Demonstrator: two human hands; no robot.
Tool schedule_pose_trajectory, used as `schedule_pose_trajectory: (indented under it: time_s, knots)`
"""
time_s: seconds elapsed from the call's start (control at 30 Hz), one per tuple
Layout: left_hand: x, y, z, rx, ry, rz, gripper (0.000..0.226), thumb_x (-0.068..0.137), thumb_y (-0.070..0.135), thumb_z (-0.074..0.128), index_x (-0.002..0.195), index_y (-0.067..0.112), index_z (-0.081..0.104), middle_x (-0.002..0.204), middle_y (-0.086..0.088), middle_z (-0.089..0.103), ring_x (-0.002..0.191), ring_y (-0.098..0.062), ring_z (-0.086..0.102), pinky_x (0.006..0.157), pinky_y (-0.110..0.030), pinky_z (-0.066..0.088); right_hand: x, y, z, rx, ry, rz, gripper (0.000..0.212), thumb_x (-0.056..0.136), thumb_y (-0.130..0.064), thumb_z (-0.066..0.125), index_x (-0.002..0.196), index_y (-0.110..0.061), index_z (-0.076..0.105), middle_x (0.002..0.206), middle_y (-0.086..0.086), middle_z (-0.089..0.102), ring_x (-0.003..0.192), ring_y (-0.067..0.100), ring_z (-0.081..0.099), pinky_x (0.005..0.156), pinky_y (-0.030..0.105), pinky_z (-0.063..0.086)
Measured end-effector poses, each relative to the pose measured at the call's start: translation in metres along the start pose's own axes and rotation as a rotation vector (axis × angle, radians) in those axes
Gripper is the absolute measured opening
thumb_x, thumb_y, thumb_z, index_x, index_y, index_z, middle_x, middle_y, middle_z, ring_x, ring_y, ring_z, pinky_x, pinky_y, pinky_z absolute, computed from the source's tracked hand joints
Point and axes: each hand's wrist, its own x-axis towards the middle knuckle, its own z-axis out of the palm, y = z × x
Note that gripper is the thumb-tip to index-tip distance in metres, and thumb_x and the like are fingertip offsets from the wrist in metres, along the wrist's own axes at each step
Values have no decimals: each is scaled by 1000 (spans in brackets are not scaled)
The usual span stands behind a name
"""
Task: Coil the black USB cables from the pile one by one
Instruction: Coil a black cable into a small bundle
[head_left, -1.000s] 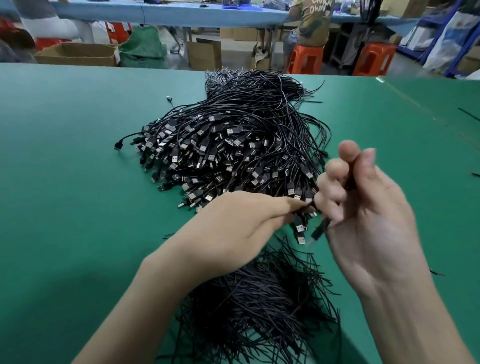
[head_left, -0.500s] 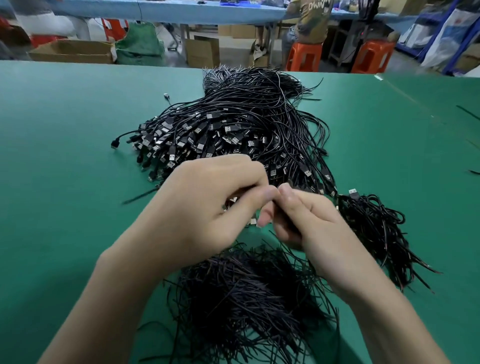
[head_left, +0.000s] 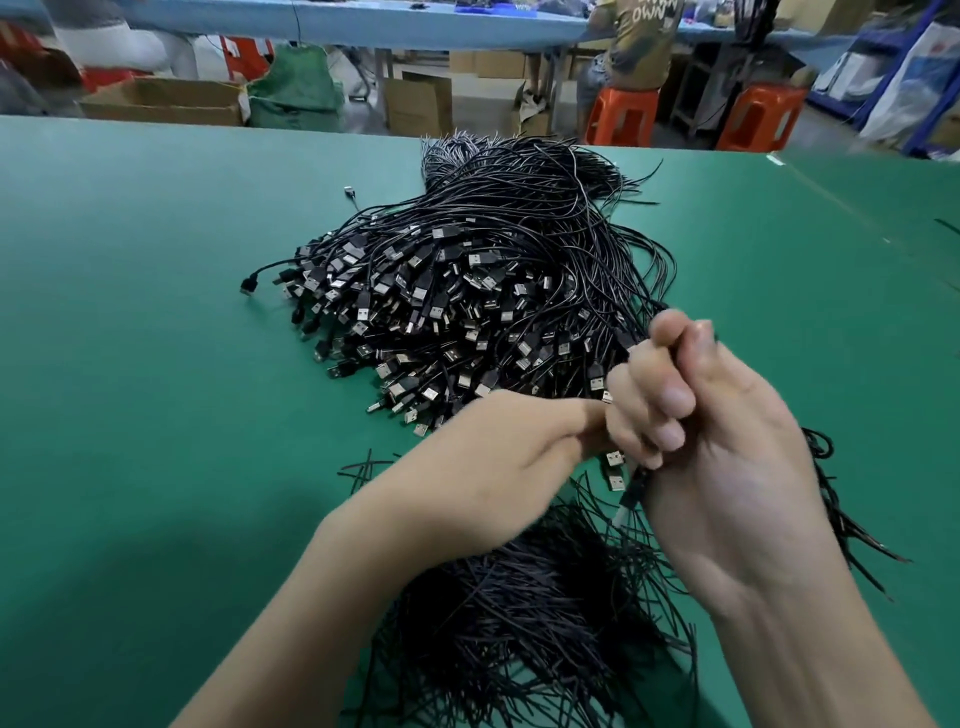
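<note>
A big pile of black USB cables (head_left: 467, 291) lies in the middle of the green table (head_left: 130, 389), plugs facing me. My right hand (head_left: 711, 441) is raised at the pile's near right edge, fingers curled round a black cable (head_left: 631, 493) whose plug end hangs below the fist. My left hand (head_left: 498, 467) reaches across from the left and pinches at the same cable beside the right fingers. A heap of thin black wire ends (head_left: 530, 623) lies under both wrists.
A small bunch of coiled cables (head_left: 841, 514) lies to the right, partly behind my right hand. A loose plug (head_left: 349, 192) sits on the table's far left. Beyond the far edge are cardboard boxes (head_left: 161, 98), orange stools (head_left: 623, 114) and a seated person (head_left: 639, 41).
My right hand has lifted and turned palm toward me with the cable in its fist. My left hand has stretched out to the right toward it. The coiled bunch is now mostly hidden.
</note>
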Motion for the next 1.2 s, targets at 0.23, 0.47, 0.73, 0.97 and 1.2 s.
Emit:
schedule_pose_trajectory:
  time_s: [0.23, 0.47, 0.73, 0.97, 1.2]
  knots:
    - [-1, 15, -2, 215, -27, -17, 29, 109, 36, 42, 84, 28, 56, 72, 5, 60, 70, -16, 57, 74, -41, 50, 0, -3, -14, -625, 66, -290, 30, 111, -20, 36, 99, -12, 63, 88, 6, 76, 79, 20, 74, 71, 28, 59]
    - [-19, 14, -45, 387, 208, -17, 34, 96, 57, 45, 93, 40, 75, 79, 24, 68, 77, 3, 63, 75, -33, 55, -2, 11, -21, -1409, -30, -198, 41, 101, -50, 33, 85, -26, 62, 64, -10, 64, 60, 7, 62, 62, 38, 54]
    - [-22, 2, -54, -173, 427, 112, 17, 78, 41, 85, 76, 25, 80, 66, -4, 69, 58, -21, 57, 55, -33, 44, -9, 10, -9, -652, -511, 318, 36, 104, -37, 39, 94, -22, 70, 68, -12, 43, 64, 6, 41, 62, 16, 36]
    - [-16, -3, -43, -380, 120, 128, 21, 98, 31, 69, 106, 14, 78, 66, 5, 72, 87, -9, 74, 89, -29, 57, -8, 10, -5, -373, -516, 281, 31, 102, -30, 42, 87, -19, 66, 60, -7, 37, 54, 9, 31, 54, 19, 30]
    - [-11, -4, -40, -362, 245, 105, 17, 87, 37, 77, 82, 20, 80, 84, -5, 76, 83, -31, 73, 75, -54, 56, -6, 9, -4, -342, -524, 330, 34, 105, -29, 39, 97, -9, 65, 66, 4, 68, 55, 17, 60, 60, 25, 48]
